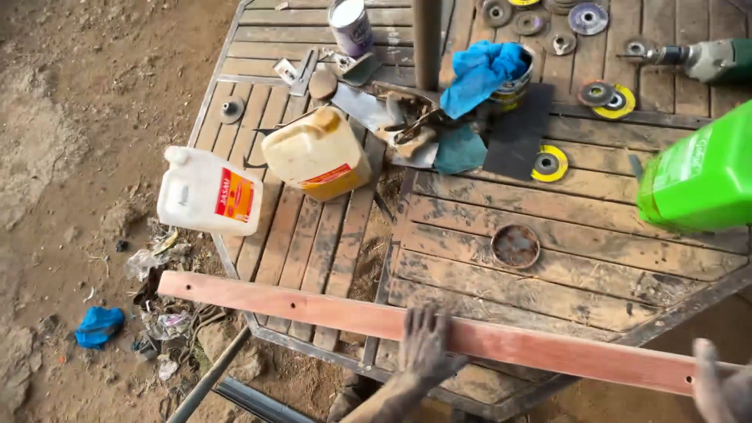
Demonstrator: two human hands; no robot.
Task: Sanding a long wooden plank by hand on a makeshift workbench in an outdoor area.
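A long reddish wooden plank [329, 312] with small drilled holes lies across the near edge of a worn slatted wooden table [501, 274]. My left hand [427, 345], dark with grime, rests flat on the plank near its middle, fingers spread. My right hand [717, 388] shows only partly at the lower right corner, touching the plank's right end. Whether its fingers wrap the plank is hidden by the frame edge.
On the table stand a white jug [205, 192], a yellowish jug [317, 155], a green container [701, 176], a paint can [350, 25], a blue cloth [479, 70], several grinder discs [548, 163], a round lid [515, 245] and an angle grinder [709, 59]. Dirt ground with litter lies left.
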